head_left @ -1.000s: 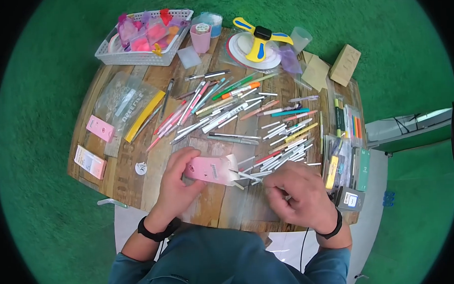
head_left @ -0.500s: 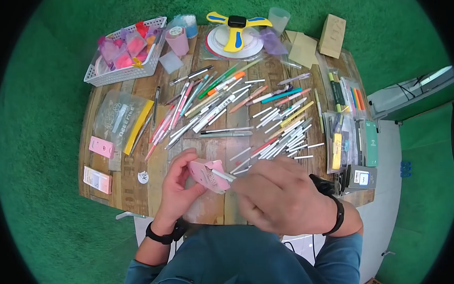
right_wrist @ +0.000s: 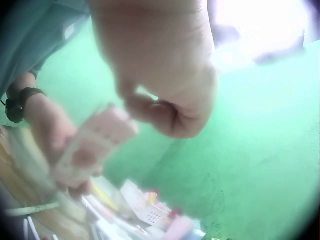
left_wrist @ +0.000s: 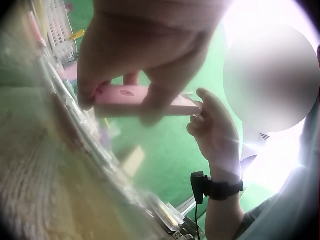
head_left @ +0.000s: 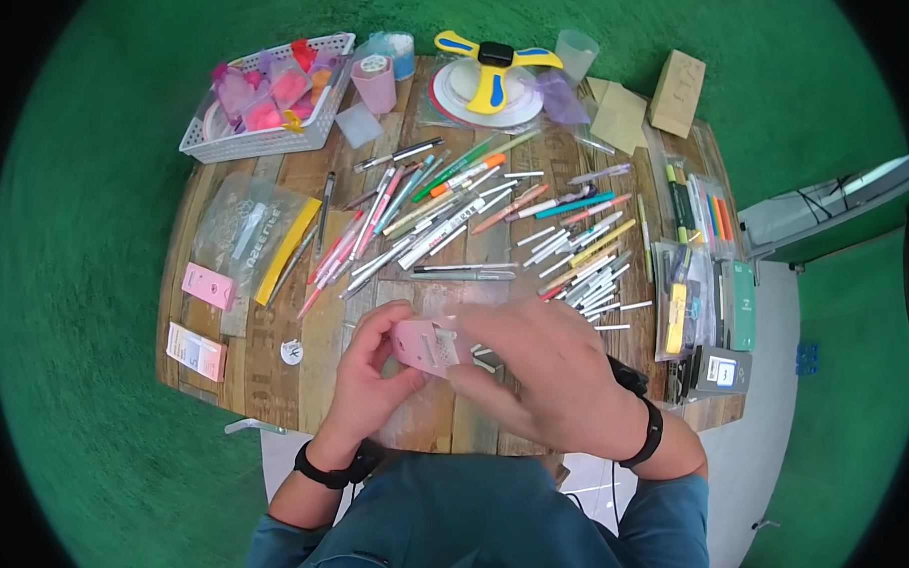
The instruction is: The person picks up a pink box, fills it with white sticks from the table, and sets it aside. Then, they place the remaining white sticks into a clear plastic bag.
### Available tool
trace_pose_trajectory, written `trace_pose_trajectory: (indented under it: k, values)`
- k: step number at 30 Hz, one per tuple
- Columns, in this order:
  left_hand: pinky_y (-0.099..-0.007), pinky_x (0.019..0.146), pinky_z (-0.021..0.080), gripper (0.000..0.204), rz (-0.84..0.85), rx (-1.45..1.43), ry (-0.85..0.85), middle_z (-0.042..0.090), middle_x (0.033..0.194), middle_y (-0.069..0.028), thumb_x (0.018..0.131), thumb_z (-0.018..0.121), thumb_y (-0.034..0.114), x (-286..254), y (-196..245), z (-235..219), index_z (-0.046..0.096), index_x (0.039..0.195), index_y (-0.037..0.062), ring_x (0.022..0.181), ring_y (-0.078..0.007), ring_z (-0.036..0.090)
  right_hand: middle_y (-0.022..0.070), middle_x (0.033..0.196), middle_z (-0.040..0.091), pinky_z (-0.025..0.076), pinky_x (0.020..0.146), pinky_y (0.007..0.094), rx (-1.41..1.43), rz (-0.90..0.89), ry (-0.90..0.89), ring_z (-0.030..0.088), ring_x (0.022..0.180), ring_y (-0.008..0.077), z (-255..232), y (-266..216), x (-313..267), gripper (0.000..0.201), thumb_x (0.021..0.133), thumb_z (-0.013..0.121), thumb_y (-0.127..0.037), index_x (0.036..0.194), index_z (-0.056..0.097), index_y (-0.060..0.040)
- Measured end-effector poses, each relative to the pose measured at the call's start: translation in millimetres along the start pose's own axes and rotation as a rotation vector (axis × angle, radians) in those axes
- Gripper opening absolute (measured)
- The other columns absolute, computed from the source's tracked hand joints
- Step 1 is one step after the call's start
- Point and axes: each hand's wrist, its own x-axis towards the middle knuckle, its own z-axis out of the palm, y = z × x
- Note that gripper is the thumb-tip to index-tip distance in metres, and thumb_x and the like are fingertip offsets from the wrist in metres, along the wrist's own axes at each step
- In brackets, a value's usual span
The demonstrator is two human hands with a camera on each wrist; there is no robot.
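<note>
A small pink carton (head_left: 422, 347) with a barcode is gripped by my left hand (head_left: 372, 372), thumb on one side and fingers on the other. Its right end stands open, with pale contents showing inside. My right hand (head_left: 548, 381) is right at that open end, blurred, its thumb and forefinger beside the torn rim. In the left wrist view its fingertips meet the end of the carton (left_wrist: 135, 102). The right wrist view shows the right hand's fingers (right_wrist: 175, 120) curled in; I cannot tell whether they pinch anything.
Pens and white sticks (head_left: 585, 279) lie scattered beyond the hands. On the left are another pink carton (head_left: 207, 287), a white-and-pink box (head_left: 196, 351) and a zip bag (head_left: 247, 226). A white basket (head_left: 269, 142) stands at the back left; packaged stationery (head_left: 681, 306) lies right.
My right hand brought a white stick leftward to the carton's open end; the stick no longer shows in the hand. The left hand tilted the opening toward the camera, then partly back, still gripping the carton.
</note>
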Motion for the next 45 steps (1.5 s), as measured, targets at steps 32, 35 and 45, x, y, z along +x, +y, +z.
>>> trace_pose_trajectory:
  k: [32,35,45]
  values:
    - [-0.0354,0.105,0.048,0.067,0.058,0.258,0.101,0.054,0.138,-0.0121,0.070,0.079,-0.007,-6,-1,3,0.060,0.133,0.0058,0.128,-0.0268,0.057,0.0036,0.074,0.058,0.040,0.065,0.0383,-0.220,-0.013,-0.095,0.060,0.067,0.0240,11,1,-17,0.036,0.084,0.080,-0.021,0.117,0.071,-0.0101]
    - [-0.0349,0.105,0.048,0.067,0.085,0.293,0.093,0.054,0.138,-0.0120,0.070,0.079,-0.008,-6,-1,4,0.060,0.133,0.0063,0.127,-0.0267,0.057,0.0038,0.075,0.059,0.042,0.065,0.0388,-0.205,-0.013,-0.122,0.061,0.068,0.0246,13,4,-18,0.035,0.085,0.079,-0.021,0.117,0.071,-0.0102]
    - [-0.0360,0.105,0.048,0.066,0.099,0.295,0.073,0.055,0.139,-0.0133,0.070,0.078,-0.009,-5,2,4,0.061,0.133,0.0061,0.129,-0.0285,0.057,0.0076,0.079,0.062,0.047,0.064,0.0413,-0.059,0.060,-0.139,0.063,0.068,0.0290,15,5,-22,0.031,0.090,0.074,-0.019,0.119,0.070,-0.0093]
